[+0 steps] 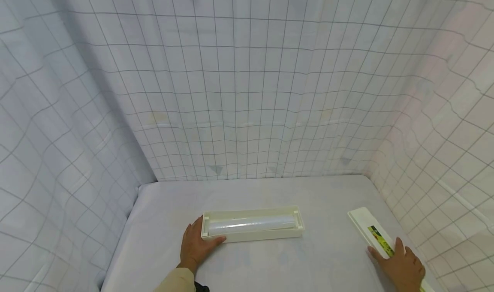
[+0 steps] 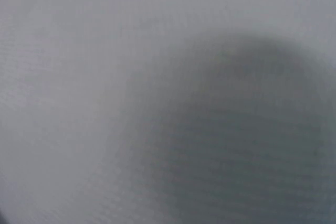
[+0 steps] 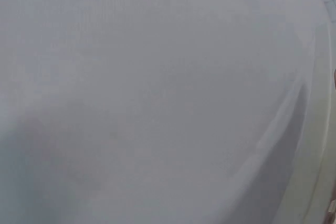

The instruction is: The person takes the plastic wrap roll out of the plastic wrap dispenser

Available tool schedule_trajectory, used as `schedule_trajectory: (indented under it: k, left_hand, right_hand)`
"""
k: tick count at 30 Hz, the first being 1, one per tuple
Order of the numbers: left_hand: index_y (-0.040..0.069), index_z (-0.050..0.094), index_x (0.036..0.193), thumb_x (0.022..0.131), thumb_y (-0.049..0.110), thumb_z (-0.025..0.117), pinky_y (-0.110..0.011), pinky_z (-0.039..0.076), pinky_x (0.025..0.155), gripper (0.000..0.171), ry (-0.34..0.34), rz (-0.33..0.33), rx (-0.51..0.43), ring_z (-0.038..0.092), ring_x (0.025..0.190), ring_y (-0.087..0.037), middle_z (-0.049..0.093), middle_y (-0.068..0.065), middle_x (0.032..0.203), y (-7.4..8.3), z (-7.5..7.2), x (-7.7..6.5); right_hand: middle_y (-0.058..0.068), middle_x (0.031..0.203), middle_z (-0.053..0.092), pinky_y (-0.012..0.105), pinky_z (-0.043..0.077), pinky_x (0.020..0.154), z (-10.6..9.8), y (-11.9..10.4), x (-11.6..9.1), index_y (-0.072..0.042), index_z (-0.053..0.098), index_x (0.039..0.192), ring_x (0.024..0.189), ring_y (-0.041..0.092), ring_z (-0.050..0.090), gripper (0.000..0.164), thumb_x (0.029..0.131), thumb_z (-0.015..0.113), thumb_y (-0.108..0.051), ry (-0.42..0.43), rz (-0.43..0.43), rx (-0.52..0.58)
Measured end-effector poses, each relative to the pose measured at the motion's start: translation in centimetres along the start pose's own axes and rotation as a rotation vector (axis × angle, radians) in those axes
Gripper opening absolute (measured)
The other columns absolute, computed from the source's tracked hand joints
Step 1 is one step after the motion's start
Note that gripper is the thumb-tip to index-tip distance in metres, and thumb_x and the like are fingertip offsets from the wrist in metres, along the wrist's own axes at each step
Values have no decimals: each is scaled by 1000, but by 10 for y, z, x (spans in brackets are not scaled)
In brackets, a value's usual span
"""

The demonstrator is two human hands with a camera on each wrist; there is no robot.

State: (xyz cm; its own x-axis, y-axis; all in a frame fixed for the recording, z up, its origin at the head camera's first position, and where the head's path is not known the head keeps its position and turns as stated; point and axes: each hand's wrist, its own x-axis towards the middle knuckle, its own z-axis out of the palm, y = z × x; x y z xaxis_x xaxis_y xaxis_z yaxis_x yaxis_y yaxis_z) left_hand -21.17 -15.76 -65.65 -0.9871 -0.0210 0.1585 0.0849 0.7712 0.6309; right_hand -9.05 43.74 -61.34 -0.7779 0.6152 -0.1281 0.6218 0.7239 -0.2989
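A long cream plastic box (image 1: 266,238) lies uncovered near the middle of the table, with a roll of clear plastic wrap (image 1: 252,224) inside it. My left hand (image 1: 194,247) holds the box's left end, thumb along the front wall and fingers round the far side. Over at the right, a long white lid (image 1: 362,219) with a yellow-green label slants toward the table's right edge. Across it lies my right hand (image 1: 404,268), thumb on the near-left edge and fingers over the far one. The right wrist view catches the lid's pale edge (image 3: 310,145).
White cloth covers the table (image 1: 308,266). Grid-patterned curtains hang at the back (image 1: 251,90), on the left (image 1: 58,155) and on the right (image 1: 455,155). The left wrist view holds only blurred pale cloth (image 2: 68,103) and a dark shadow.
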Motion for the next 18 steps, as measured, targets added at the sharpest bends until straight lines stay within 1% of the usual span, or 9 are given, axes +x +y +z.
schedule_trajectory:
  k: [4, 7, 9, 12, 14, 16, 18]
  left_hand:
    - [7, 44, 151, 67, 72, 82, -56, 27, 126, 113, -5, -4, 2, 50, 141, -37, 56, -15, 150, 1, -1, 0]
    - [6, 45, 151, 67, 71, 82, -57, 28, 126, 113, -2, 1, -2, 50, 141, -38, 56, -16, 149, 1, -1, 0]
    - [6, 45, 151, 66, 71, 83, -57, 28, 126, 113, 6, 9, -4, 51, 140, -38, 57, -16, 149, 1, -1, 0]
    - [5, 46, 150, 66, 70, 83, -57, 29, 125, 113, 21, 20, -5, 52, 140, -38, 58, -17, 148, 0, 0, 0]
    - [5, 46, 149, 66, 70, 84, -58, 29, 125, 112, 31, 27, -4, 52, 139, -38, 59, -17, 147, 0, 0, 0]
    - [5, 47, 149, 66, 70, 83, -58, 29, 125, 111, 38, 30, -2, 52, 139, -38, 59, -17, 146, 0, 0, 0]
    - [4, 47, 148, 67, 69, 83, -59, 30, 124, 110, 46, 34, 1, 53, 138, -38, 59, -18, 145, 1, 0, -1]
  right_hand:
    - [45, 142, 32, 78, 30, 105, -6, -10, 0, 6, 21, 154, 131, 67, 32, 117, 84, 57, -81, 18, -51, 5]
    - [44, 144, 35, 77, 32, 106, -12, -19, -2, 7, 22, 155, 131, 65, 35, 117, 85, 58, -79, 56, -110, -11]
    - [44, 144, 37, 75, 34, 107, -15, -25, -4, 8, 23, 155, 131, 63, 38, 117, 85, 60, -78, 86, -149, -24]
    - [43, 139, 44, 72, 41, 102, -19, -33, -6, 11, 28, 152, 125, 61, 46, 115, 84, 65, -74, 163, -227, -26]
    - [43, 138, 46, 71, 43, 101, -22, -38, -7, 12, 30, 151, 123, 61, 47, 114, 84, 67, -72, 192, -265, -15]
    - [43, 137, 47, 71, 43, 100, -25, -43, -9, 13, 31, 151, 122, 60, 48, 114, 84, 69, -70, 212, -290, 0]
    - [43, 140, 45, 71, 41, 103, -28, -48, -10, 13, 29, 152, 125, 60, 46, 114, 84, 69, -70, 205, -292, 11]
